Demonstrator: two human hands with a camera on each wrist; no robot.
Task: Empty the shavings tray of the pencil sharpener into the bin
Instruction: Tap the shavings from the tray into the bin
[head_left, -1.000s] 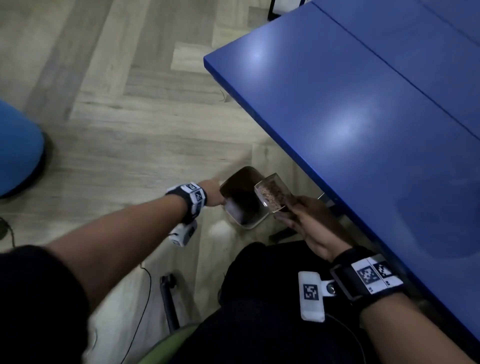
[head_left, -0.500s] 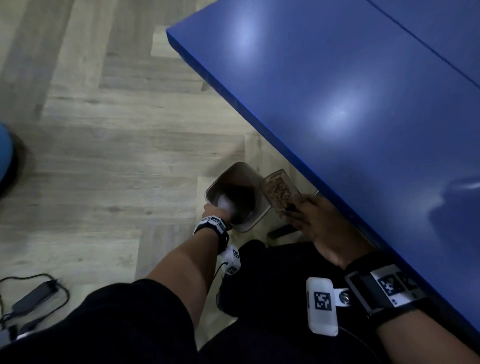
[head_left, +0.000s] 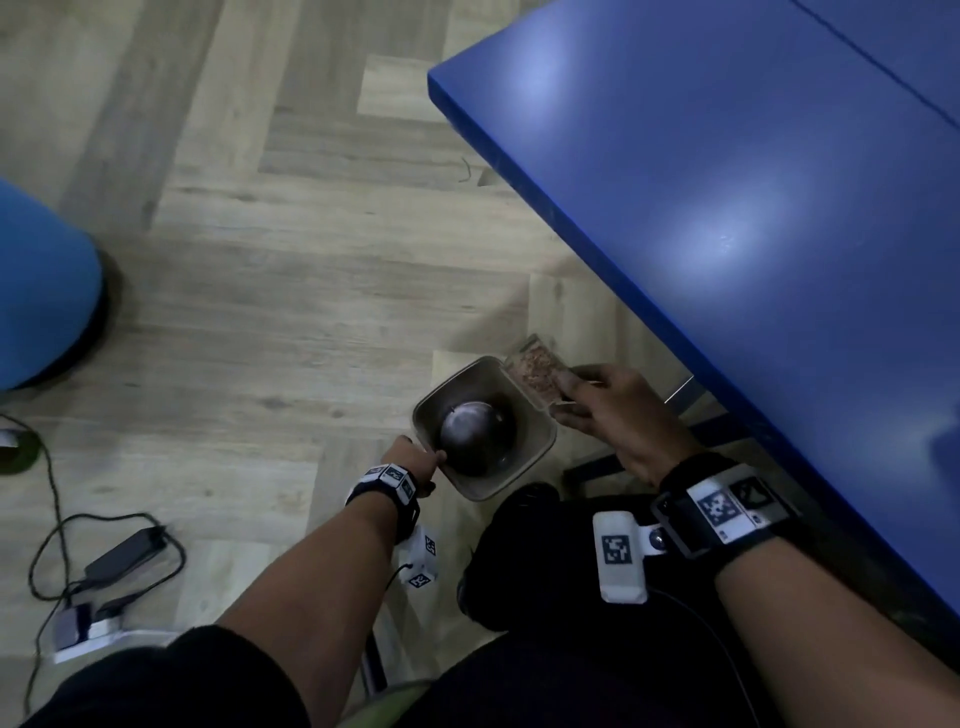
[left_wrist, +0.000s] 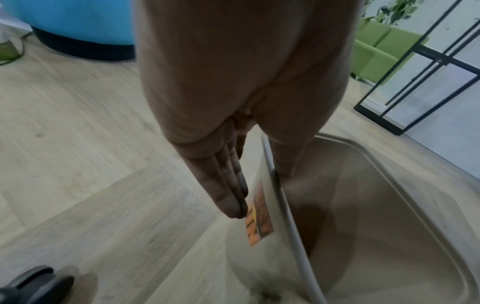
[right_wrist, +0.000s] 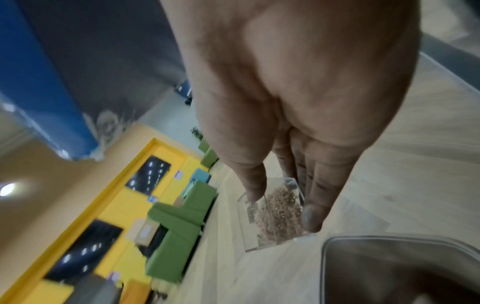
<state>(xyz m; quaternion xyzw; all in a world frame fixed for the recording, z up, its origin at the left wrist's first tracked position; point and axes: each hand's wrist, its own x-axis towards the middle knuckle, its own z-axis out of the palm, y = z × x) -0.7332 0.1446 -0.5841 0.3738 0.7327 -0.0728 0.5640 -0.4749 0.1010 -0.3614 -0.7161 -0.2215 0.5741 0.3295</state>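
Beige bin (head_left: 540, 441) on the floor is pinched at its near rim, 7 o'clock, by the left hand (head_left: 413, 462). Right hand (head_left: 618, 415) grips the clear shavings tray (head_left: 532, 374) at the bin's 1 o'clock edge, still full; tipping remains.

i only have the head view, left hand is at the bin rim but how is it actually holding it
Observer: Left wrist view: the left hand pinches the bin wall, thumb inside the rim, straight fingers outside.
Operator: anything on that outer wall
Observer: An orange label, partly under the fingertips.
Operator: and the other side
Observer: Right wrist view: the right hand grips the clear shavings tray by opposite side walls, with the shavings inside.
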